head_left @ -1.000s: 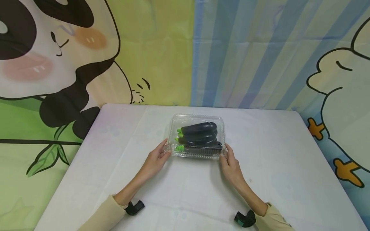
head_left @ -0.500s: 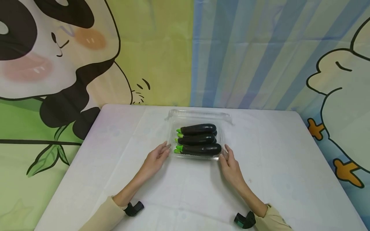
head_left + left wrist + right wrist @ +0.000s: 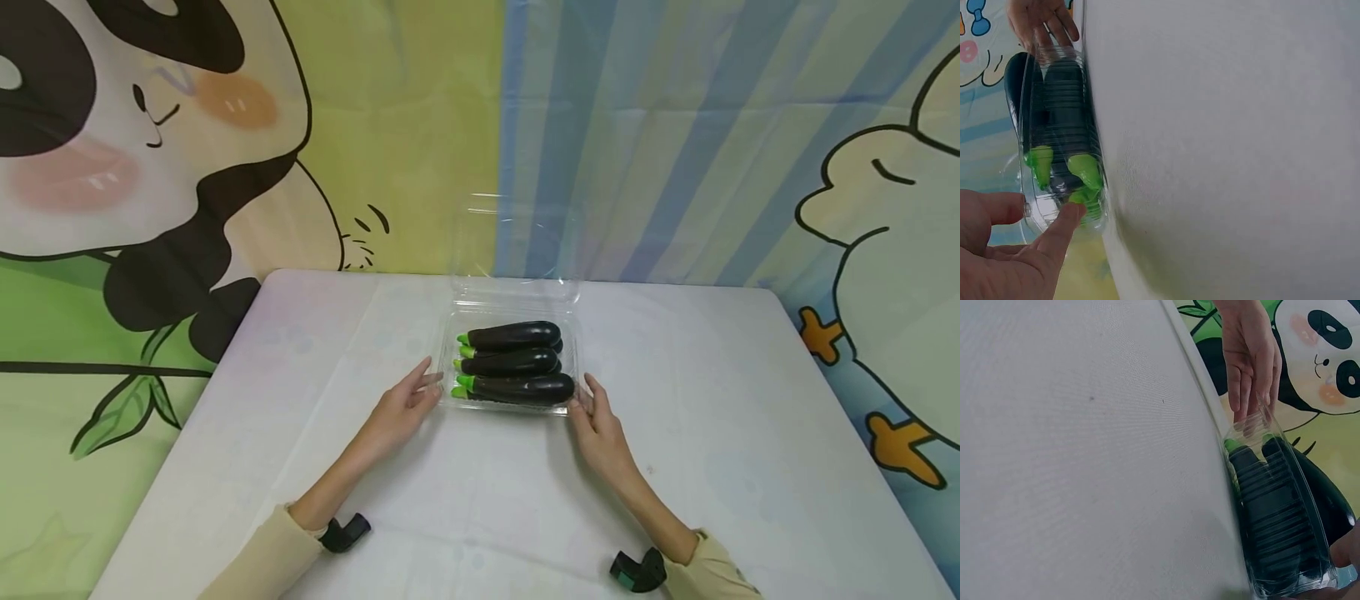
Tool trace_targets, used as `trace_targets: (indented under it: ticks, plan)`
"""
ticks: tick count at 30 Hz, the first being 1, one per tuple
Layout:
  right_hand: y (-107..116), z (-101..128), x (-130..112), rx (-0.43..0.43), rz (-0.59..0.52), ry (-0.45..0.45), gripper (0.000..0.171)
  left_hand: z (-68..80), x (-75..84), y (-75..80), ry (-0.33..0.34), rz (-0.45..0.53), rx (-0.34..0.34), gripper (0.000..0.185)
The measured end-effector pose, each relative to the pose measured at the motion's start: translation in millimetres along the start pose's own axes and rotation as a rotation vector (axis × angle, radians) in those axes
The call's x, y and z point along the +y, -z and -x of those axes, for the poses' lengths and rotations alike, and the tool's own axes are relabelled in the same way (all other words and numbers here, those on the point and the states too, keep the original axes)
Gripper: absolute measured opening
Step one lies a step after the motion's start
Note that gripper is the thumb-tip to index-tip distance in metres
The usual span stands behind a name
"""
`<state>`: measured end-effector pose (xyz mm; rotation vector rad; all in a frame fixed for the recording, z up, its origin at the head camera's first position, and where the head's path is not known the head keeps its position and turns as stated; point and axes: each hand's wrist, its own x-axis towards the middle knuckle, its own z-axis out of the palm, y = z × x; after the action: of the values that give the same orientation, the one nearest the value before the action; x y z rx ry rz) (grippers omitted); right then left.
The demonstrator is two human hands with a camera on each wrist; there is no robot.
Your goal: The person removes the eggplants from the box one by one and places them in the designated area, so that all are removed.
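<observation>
A clear plastic clamshell container (image 3: 510,315) stands on the table with its lid (image 3: 517,250) swung up at the back. Inside lie several dark eggplants (image 3: 521,388) with bright green stems, side by side and partly stacked. At the front left corner, my left hand (image 3: 397,417) holds the container between thumb and fingers; in the left wrist view those fingertips (image 3: 1075,209) touch its end and rim. My right hand (image 3: 602,433) grips the front right corner, with its thumb at the front. The right wrist view cuts off most of this hand.
A white cloth covers the table (image 3: 480,508), whose far edge lies just behind the container. Beyond it hangs a printed backdrop (image 3: 420,125) with cartoon animals. A black wrist device (image 3: 345,533) sits on each forearm.
The container's lid has swung up and back from over the eggplants and now stands raised behind them. Both hands stay at the front corners, the left shifting only slightly.
</observation>
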<state>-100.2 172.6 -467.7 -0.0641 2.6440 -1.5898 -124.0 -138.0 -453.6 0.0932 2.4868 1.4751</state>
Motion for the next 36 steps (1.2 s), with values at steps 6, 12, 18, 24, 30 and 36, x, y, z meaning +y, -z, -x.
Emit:
trace_targets:
  ticks: [6, 12, 18, 24, 30, 36]
  plan:
    - [1.3, 0.8, 0.1, -0.009, -0.005, -0.01, 0.057, -1.7, -0.4, 3.4, -0.016, -0.006, -0.013, 0.066]
    - [1.9, -0.5, 0.1, -0.017, -0.014, -0.002, 0.057, -8.0, 1.8, 7.2, -0.033, -0.041, -0.01, 0.066]
    - [2.4, 0.3, -0.1, -0.031, -0.018, 0.01, 0.058, -17.7, 4.1, 9.6, -0.054, -0.094, -0.004, 0.063]
    - [3.1, -0.4, 0.2, -0.032, -0.023, 0.035, 0.058, -26.7, 4.2, 9.4, -0.069, -0.114, 0.005, 0.057]
    - [3.4, -1.1, 2.5, -0.033, 0.001, 0.041, 0.059, -31.2, 7.9, 10.9, -0.041, -0.134, 0.004, 0.054]
    - [4.5, -0.5, 5.8, -0.035, 0.029, 0.063, 0.06, -39.4, 9.3, 10.5, -0.076, -0.141, 0.042, 0.051]
